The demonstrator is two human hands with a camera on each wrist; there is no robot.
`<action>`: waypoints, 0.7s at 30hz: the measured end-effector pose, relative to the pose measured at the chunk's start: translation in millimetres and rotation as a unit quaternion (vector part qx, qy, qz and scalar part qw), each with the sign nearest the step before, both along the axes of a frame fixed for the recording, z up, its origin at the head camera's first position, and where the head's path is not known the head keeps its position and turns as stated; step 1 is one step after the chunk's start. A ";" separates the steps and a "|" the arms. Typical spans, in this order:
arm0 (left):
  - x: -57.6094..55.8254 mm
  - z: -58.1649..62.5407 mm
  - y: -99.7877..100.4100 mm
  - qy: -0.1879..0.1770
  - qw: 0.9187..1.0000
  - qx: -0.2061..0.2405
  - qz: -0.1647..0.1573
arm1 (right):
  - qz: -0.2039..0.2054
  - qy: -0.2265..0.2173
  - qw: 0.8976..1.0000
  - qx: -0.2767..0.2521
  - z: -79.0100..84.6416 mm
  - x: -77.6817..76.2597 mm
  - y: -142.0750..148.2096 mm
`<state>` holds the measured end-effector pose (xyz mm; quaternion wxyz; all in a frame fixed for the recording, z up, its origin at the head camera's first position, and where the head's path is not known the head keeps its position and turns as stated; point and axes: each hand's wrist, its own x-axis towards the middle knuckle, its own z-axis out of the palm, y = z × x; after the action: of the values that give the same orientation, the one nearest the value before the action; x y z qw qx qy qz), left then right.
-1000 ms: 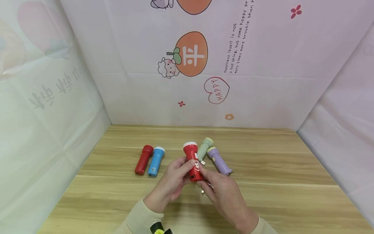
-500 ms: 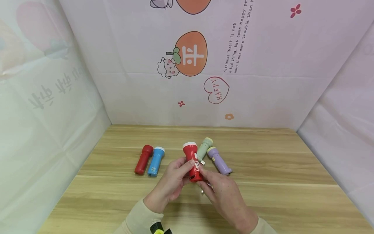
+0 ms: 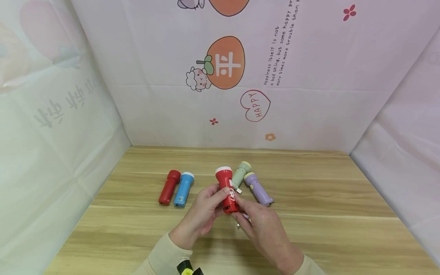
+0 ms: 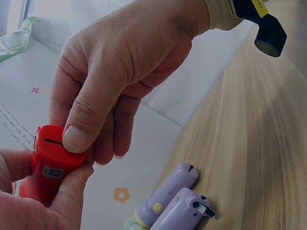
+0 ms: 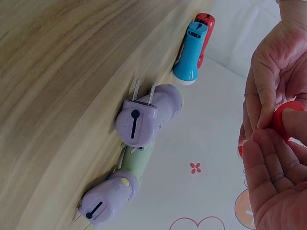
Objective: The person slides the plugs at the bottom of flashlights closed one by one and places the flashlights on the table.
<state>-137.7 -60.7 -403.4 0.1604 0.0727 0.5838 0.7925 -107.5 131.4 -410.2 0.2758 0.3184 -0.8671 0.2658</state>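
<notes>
A red flashlight (image 3: 224, 176) with a white rim stands tilted between both hands, its lens end pointing away. My left hand (image 3: 203, 214) holds it from the left, thumb across its front. In the left wrist view, that thumb presses beside a dark slot at the base of the red flashlight (image 4: 55, 158). My right hand (image 3: 268, 229) pinches its lower right side; in the same view, the right fingers and thumb lie on either side of it. A lilac flashlight (image 5: 136, 124) with two metal prongs out lies near the right hand, mostly hidden in the head view.
On the wooden table (image 3: 326, 198), a dark red flashlight (image 3: 169, 188) and a blue flashlight (image 3: 184, 190) lie side by side at left. A green flashlight (image 3: 241, 173) and another lilac flashlight (image 3: 258, 190) lie behind the right hand. Printed cloth walls (image 3: 165, 114) enclose the back and sides.
</notes>
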 end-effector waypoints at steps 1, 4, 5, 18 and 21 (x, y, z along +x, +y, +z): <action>-0.1 0.1 -0.1 0.002 1.000 -0.002 0.000 | 0.000 -0.001 1.000 0.001 0.1 0.1 0.1; -0.3 0.2 -0.3 0.006 1.000 -0.011 0.001 | -0.001 -0.002 1.000 0.004 0.4 0.3 0.6; -0.3 0.3 -0.4 0.007 1.000 -0.014 0.002 | -0.001 -0.002 1.000 0.005 0.5 0.4 0.8; -3.1 -0.2 2.6 0.000 1.000 -0.019 0.019 | -0.019 0.005 1.000 0.015 -2.0 -0.8 1.2; -3.4 -0.2 2.2 -0.001 1.000 -0.020 0.018 | -0.020 -0.001 1.000 0.015 -2.0 -1.1 1.2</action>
<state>-141.1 -58.5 -403.7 0.1482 0.0580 0.6002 0.7839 -108.6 132.6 -412.3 0.2756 0.3053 -0.8773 0.2473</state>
